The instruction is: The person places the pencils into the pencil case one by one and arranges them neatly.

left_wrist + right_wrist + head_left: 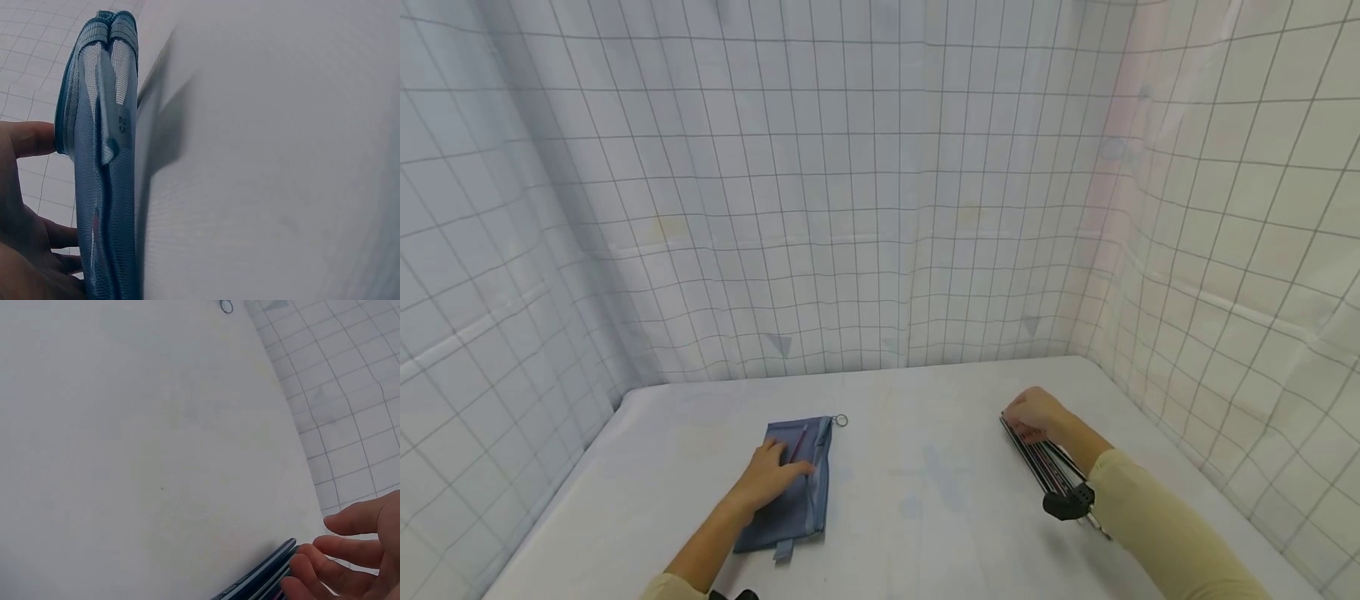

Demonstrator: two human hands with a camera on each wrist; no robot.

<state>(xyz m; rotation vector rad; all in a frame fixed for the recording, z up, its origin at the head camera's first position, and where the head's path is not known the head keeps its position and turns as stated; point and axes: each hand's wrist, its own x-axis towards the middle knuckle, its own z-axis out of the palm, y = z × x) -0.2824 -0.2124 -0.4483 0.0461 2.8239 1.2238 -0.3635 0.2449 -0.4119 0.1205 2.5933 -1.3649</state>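
Observation:
A flat blue mesh zip pouch (782,517) lies on the left half of the table, with a thin reddish stick (797,446) showing through or on it. My left hand (771,475) rests on top, fingers and thumb spread. From the left wrist view, the pouch (115,187) is seen edge-on, and the fingertips of my left hand (31,244) touch its upper face. At the right, several slim dark pens or pencils (1049,467) lie side by side. My right hand (1033,414) is over their far ends; in the right wrist view its thumb stands apart from the fingers (337,550).
A metal ring (841,421) hangs from the pouch's far corner, and a fabric tab (783,550) sticks out at its near end. The white table (910,500) is bordered by grid-patterned curtains (865,208) at the back and sides.

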